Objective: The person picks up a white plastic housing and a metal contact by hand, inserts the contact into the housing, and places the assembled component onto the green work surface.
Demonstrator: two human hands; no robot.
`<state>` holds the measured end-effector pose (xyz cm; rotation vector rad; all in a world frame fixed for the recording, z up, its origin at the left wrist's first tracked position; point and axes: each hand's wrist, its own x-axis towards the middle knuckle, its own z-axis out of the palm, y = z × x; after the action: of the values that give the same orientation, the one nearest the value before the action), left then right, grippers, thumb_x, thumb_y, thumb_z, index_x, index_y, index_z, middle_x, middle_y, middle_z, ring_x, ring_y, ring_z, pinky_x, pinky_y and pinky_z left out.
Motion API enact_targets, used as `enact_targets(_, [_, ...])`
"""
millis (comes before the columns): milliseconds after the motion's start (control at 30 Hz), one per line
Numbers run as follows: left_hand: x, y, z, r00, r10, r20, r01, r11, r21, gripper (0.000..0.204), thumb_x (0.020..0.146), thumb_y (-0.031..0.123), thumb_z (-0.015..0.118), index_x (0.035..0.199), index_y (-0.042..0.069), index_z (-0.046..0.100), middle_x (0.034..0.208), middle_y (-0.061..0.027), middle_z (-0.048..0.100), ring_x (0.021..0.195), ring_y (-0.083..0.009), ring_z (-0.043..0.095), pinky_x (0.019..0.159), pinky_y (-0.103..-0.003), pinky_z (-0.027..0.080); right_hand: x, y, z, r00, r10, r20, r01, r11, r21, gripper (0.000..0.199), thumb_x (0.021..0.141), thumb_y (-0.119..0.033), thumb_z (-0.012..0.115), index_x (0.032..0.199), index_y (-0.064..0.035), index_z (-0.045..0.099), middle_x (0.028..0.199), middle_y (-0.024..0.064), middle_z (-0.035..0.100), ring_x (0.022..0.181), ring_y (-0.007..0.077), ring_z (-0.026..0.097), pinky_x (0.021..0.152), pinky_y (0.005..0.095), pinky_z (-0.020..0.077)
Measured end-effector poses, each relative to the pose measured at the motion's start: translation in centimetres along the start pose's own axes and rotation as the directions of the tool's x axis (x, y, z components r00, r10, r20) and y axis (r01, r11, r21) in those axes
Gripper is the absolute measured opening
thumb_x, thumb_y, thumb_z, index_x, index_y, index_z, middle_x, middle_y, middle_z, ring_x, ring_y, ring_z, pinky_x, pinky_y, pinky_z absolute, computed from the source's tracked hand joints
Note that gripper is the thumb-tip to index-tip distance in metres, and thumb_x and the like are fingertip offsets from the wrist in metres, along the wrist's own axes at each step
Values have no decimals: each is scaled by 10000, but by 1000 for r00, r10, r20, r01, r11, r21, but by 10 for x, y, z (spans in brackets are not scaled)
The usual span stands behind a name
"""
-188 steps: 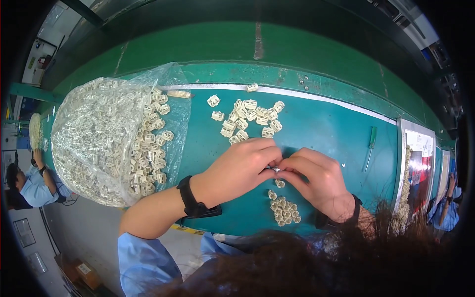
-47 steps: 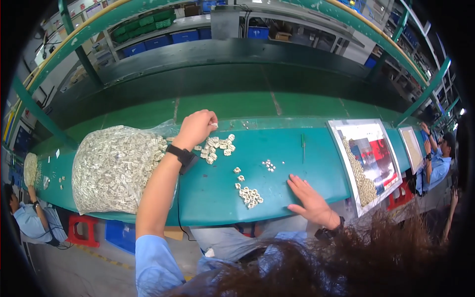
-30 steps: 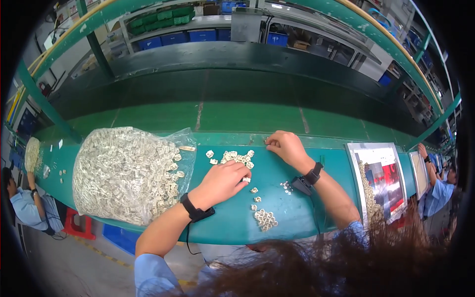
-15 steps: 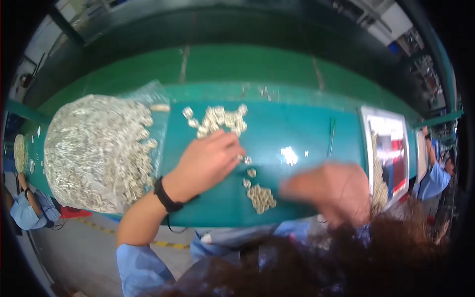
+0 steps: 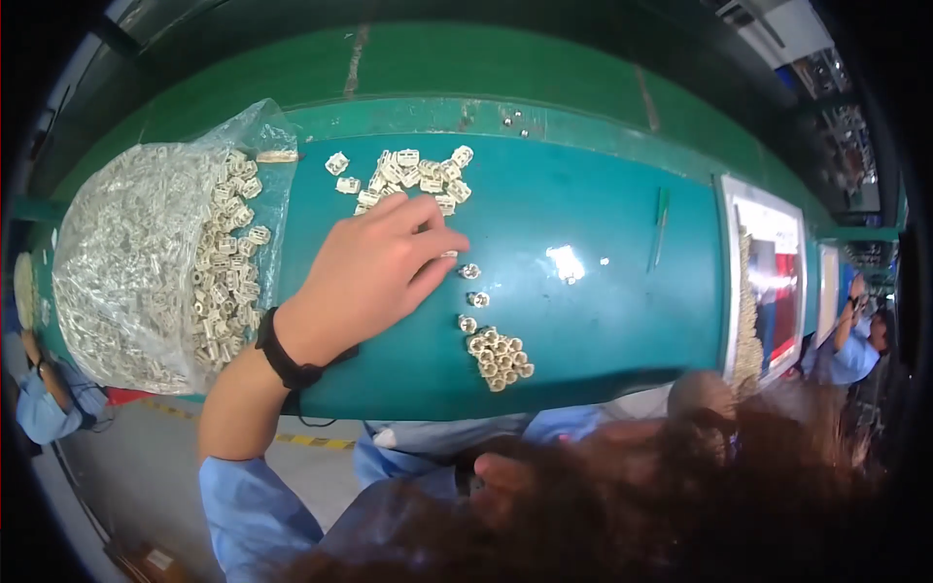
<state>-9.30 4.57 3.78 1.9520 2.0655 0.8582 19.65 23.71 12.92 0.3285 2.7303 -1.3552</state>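
Note:
My left hand (image 5: 374, 257) reaches over the green table with a black band at its wrist. Its thumb and fingertips are closed on a small cream plastic part (image 5: 449, 254). Just beyond it lies a loose pile of cream plastic parts (image 5: 413, 175). To its right, a short column of single parts (image 5: 477, 299) leads down to a tight cluster of round-holed parts (image 5: 500, 360). My right hand (image 5: 503, 473) is off the table at the lower edge, mostly covered by dark hair; only some fingers show, blurred.
A large clear plastic bag (image 5: 126, 262) spills many cream parts at left. A green pen-like stick (image 5: 663, 228) lies at right, beside a white-framed tray (image 5: 727, 282) with more cream parts. Other people in blue sleeves (image 5: 49, 403) work at both ends.
My right hand has drawn back from beside the cluster toward the lower edge. My left hand stays by the loose pile. The whole view has shifted slightly.

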Motion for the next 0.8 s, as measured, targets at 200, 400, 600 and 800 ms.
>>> enact_targets(200, [-13, -6, 3, 999, -25, -34, 22, 995, -99, 209, 926, 108, 852, 1126, 146, 804, 995, -11, 746, 982, -250, 733, 825, -396, 608, 84, 30, 2, 998, 1, -60, -14, 975, -224, 266, 912, -98, 887, 1159, -64, 793, 1024, 80, 792, 859, 193, 734, 736, 359, 559])
enact_targets(400, [-2, -5, 6, 999, -52, 7, 52, 970, -236, 219, 936, 105, 857, 1142, 134, 792, 961, -44, 767, 920, -275, 748, 830, -413, 618, 110, 63, -10, 989, 148, 17, -143, 974, -178, 309, 842, -78, 956, 1077, -62, 756, 862, 31, 676, 755, 113, 636, 646, 294, 469])
enact_targets(600, [2, -10, 9, 999, -37, -9, 33, 965, -260, 193, 945, 93, 854, 1127, 126, 799, 949, -53, 769, 909, -278, 763, 826, -406, 622, 114, 72, -10, 960, 277, 29, -276, 961, -32, 266, 885, -104, 957, 1054, -49, 758, 795, -4, 654, 710, 85, 614, 625, 275, 464])
enact_targets(800, [-1, -13, 10, 998, -61, 22, 65, 955, -291, 181, 950, 83, 846, 1122, 114, 801, 947, -60, 771, 894, -265, 774, 807, -403, 626, 106, 90, -11, 932, 363, 0, -344, 883, 319, 145, 982, -102, 894, 1088, -26, 830, 868, -2, 747, 731, 60, 657, 644, 237, 516])
